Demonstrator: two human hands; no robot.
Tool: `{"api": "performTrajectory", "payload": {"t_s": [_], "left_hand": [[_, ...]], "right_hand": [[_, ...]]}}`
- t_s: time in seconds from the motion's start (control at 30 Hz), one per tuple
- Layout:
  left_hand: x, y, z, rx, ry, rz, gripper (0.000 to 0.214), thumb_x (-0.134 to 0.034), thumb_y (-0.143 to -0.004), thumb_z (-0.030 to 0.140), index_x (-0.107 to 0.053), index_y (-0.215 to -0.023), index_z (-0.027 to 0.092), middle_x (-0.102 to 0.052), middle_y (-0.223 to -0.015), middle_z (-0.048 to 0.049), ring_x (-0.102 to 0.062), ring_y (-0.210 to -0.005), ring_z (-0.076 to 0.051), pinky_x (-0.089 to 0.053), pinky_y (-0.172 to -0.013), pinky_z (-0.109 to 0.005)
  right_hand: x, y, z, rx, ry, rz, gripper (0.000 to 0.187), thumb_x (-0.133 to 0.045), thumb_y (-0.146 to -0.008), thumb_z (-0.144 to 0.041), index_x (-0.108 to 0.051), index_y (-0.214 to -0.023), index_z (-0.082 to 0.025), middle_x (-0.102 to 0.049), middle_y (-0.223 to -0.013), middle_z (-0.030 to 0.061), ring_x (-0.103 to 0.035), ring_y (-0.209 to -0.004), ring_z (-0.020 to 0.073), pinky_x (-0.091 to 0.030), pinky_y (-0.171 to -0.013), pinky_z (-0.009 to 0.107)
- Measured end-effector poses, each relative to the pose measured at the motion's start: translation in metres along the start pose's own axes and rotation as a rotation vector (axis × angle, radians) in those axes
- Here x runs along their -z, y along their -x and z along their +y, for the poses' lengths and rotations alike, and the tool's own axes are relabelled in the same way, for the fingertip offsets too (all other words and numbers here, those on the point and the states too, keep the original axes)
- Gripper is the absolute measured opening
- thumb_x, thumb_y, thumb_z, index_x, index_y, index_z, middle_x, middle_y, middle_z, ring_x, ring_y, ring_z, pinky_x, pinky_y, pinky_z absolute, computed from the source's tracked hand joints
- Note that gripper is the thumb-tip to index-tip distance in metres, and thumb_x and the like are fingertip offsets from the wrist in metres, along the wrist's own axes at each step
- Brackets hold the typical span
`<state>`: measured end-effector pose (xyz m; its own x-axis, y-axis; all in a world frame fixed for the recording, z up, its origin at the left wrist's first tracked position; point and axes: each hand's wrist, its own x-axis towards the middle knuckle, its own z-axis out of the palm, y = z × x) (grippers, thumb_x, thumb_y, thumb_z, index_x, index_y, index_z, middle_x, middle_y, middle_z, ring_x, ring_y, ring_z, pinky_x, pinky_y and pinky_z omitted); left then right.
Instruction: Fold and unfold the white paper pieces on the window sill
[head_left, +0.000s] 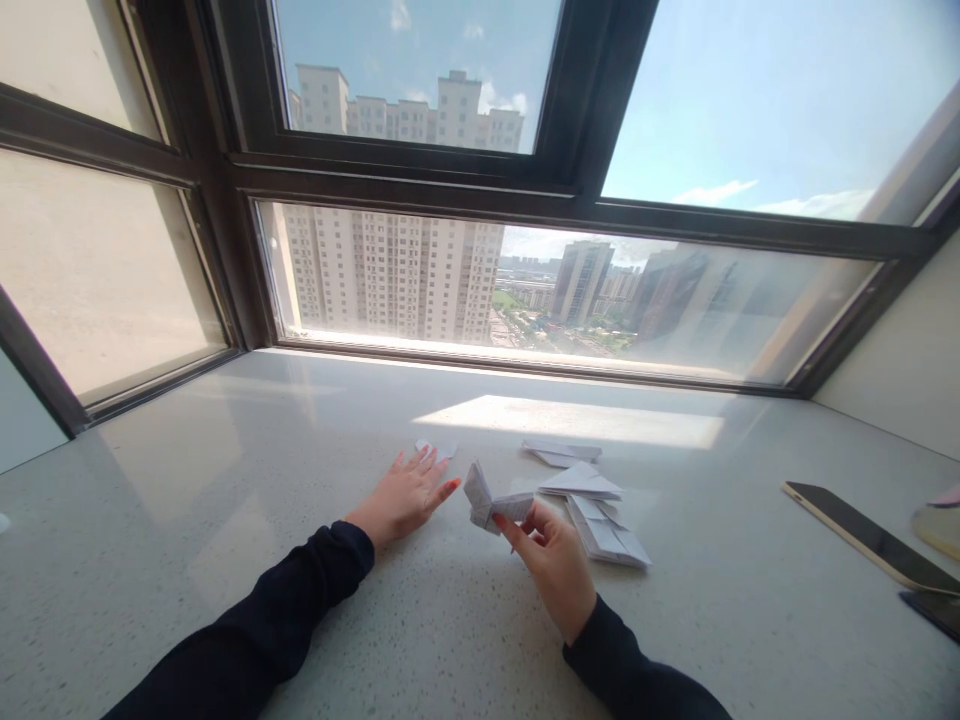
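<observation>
- Our left hand (405, 497) lies flat on the table (225, 480), fingers spread and holding nothing, tips by a small paper scrap (436, 449).
- Our right hand (556, 562) pinches the folded paper piece (489, 500) just above the table. We'd say we're mid-fold; another crease would want both hands.
- More folded papers (592, 505) lie just to the right.

One left hand (401, 497), one right hand (559, 565), about five folded paper pieces (491, 502), one phone (870, 537)
</observation>
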<state>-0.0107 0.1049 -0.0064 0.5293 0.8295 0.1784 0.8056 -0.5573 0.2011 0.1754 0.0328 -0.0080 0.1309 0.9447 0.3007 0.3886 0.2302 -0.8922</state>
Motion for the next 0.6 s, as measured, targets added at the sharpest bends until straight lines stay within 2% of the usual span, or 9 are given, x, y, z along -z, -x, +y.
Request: {"api": "performTrajectory", "payload": {"t_s": [0.17,0.23,0.33,0.4,0.5,0.6], "left_hand": [[0.006,0.035,0.027,-0.136,-0.015,0.011,0.044,-0.028,-0.084,0.045,-0.047,-0.115,0.019,-0.047,-0.123,-0.0113,-0.031,-0.12,-0.025,-0.023,-0.097,-0.044],[0.012,0.047,0.039,-0.124,-0.008,0.025,0.034,-0.033,-0.085,0.036,-0.052,-0.107,0.019,-0.053,-0.116,-0.0103,-0.039,-0.115,-0.024,-0.026,-0.096,-0.041],[0.022,0.053,0.046,0.01,-0.016,0.103,0.024,-0.035,-0.084,0.026,-0.054,-0.096,0.019,-0.059,-0.103,-0.0082,-0.05,-0.1,-0.021,-0.035,-0.085,-0.035],[0.027,0.051,0.043,0.129,-0.061,0.152,0.024,-0.039,-0.082,0.032,-0.054,-0.094,0.017,-0.059,-0.095,-0.009,-0.053,-0.09,-0.023,-0.037,-0.077,-0.036],[0.026,0.045,0.035,0.26,-0.098,0.102,0.04,-0.04,-0.076,0.05,-0.055,-0.08,0.013,-0.058,-0.082,-0.0123,-0.053,-0.079,-0.027,-0.038,-0.069,-0.038],[0.018,0.04,0.029,0.289,-0.031,0.033,0.045,-0.039,-0.073,0.056,-0.053,-0.069,0.013,-0.057,-0.074,-0.0115,-0.052,-0.075,-0.027,-0.038,-0.063,-0.036]], "right_hand": [[-0.002,0.001,0.001,-0.007,0.003,-0.011,0.027,-0.058,-0.067,-0.043,-0.062,-0.069,-0.016,-0.054,-0.054,-0.0007,-0.044,-0.045,0.0106,-0.037,-0.042,0.022],[-0.002,0.002,0.001,-0.013,0.004,-0.015,0.027,-0.057,-0.067,-0.043,-0.062,-0.069,-0.016,-0.055,-0.055,-0.0005,-0.044,-0.045,0.0105,-0.037,-0.043,0.023],[-0.002,0.003,-0.001,-0.024,0.004,-0.031,0.027,-0.056,-0.068,-0.042,-0.061,-0.07,-0.016,-0.055,-0.055,-0.0003,-0.044,-0.044,0.0104,-0.037,-0.042,0.023],[-0.001,0.004,-0.002,-0.024,0.0,-0.04,0.026,-0.056,-0.069,-0.041,-0.061,-0.071,-0.016,-0.054,-0.054,-0.0006,-0.044,-0.044,0.0104,-0.037,-0.042,0.023],[-0.001,0.005,-0.004,-0.014,-0.003,-0.056,0.024,-0.056,-0.07,-0.039,-0.061,-0.073,-0.016,-0.054,-0.055,-0.0007,-0.044,-0.044,0.0104,-0.036,-0.041,0.022],[-0.002,0.006,-0.005,-0.015,-0.005,-0.063,0.023,-0.057,-0.069,-0.038,-0.061,-0.074,-0.016,-0.055,-0.057,0.0,-0.043,-0.045,0.0101,-0.036,-0.041,0.022]]}}
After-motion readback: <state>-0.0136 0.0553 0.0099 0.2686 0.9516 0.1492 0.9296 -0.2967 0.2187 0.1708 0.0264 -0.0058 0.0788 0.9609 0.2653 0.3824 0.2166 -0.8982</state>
